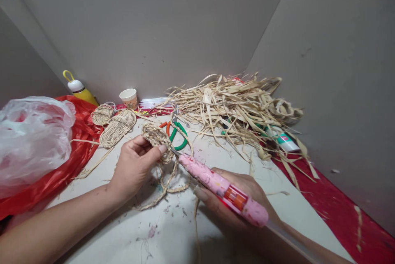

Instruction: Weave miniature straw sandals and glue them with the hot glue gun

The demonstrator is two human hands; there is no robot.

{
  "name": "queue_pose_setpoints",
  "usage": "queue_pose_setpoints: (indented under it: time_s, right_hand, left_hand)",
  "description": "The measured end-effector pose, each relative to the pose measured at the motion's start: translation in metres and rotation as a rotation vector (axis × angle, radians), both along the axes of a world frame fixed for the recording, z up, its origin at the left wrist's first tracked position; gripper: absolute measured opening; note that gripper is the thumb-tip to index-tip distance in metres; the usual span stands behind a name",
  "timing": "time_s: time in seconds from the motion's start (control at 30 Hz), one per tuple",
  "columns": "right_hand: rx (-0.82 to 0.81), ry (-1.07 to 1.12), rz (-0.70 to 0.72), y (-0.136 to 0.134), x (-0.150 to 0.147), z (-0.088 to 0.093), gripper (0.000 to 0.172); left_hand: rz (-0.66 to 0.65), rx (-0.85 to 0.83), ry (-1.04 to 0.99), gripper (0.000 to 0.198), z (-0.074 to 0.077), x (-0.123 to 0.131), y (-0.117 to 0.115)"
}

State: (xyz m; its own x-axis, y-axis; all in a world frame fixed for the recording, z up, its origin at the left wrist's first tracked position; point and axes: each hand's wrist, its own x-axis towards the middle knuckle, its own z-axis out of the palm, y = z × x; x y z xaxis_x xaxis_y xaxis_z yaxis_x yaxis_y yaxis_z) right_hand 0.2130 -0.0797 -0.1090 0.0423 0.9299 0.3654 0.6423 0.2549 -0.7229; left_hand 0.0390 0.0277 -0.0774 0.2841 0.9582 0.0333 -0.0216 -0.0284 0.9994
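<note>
Grey walls (154, 29) surround a pale tabletop (123, 239), towards whose far edge the left hand (132, 163) pinches a braided straw coil (156, 135), probably light, pliable and best held by its rim, while the right hand (256, 190) clasps a pink glue gun (212, 177).

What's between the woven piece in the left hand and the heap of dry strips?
In the head view, green tool handles, orange tool handles and a loop of braided cord lie between the woven piece and the heap.
</note>
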Motion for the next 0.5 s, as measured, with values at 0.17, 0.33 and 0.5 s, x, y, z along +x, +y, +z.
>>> queue_pose_setpoints:
  time_s: [0.17,0.33,0.5]
  right_hand:
    - [0.124,-0.213,0.106,0.004,0.003,-0.003,0.038]
    - [0.229,-0.592,0.373,0.005,-0.003,-0.024,0.029]
    - [0.132,-0.733,0.445,0.006,-0.011,-0.044,0.016]
  left_hand:
    - [0.016,0.023,-0.020,0.013,0.005,-0.007,0.007]
    - [0.062,0.059,-0.151,0.015,0.024,-0.017,0.016]
    - [0.018,0.010,-0.267,0.013,0.044,-0.023,0.012]
